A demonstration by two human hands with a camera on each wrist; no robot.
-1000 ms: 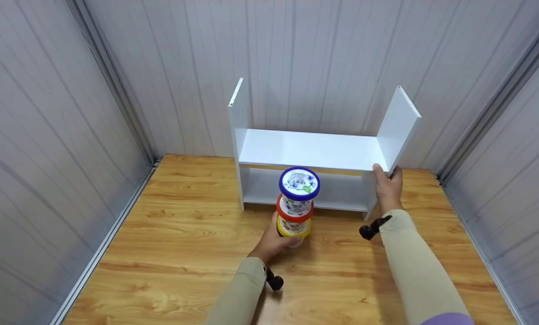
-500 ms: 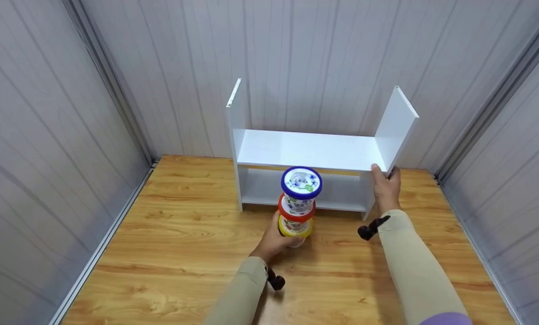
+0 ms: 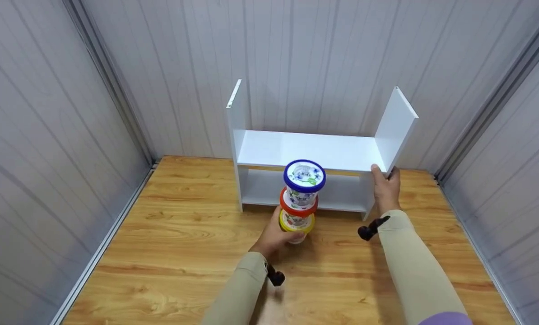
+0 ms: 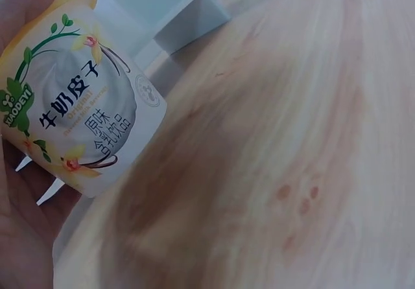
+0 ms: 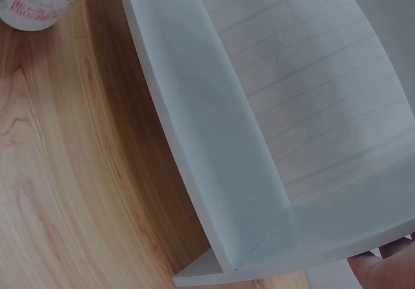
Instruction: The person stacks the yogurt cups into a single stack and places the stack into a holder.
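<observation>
Stack of three cups (image 3: 300,198) gripped at bottom by left hand (image 3: 274,237), fingers curled round yellow-lidded cup (image 3: 295,227); stack held just above wooden table (image 3: 170,234), directly before white shelf unit (image 3: 314,151). Red-lidded cup (image 3: 298,205) seated on yellow one, blue-lidded cup (image 3: 304,178) on top. Printed label of bottom cup (image 4: 78,117) seen against palm in left wrist view. Right hand (image 3: 386,189) laid on shelf unit's front right corner, thumb on upper board edge; other fingers hidden, grip cannot be told. Shelf unit backed against grey panelled wall (image 3: 296,58).
</observation>
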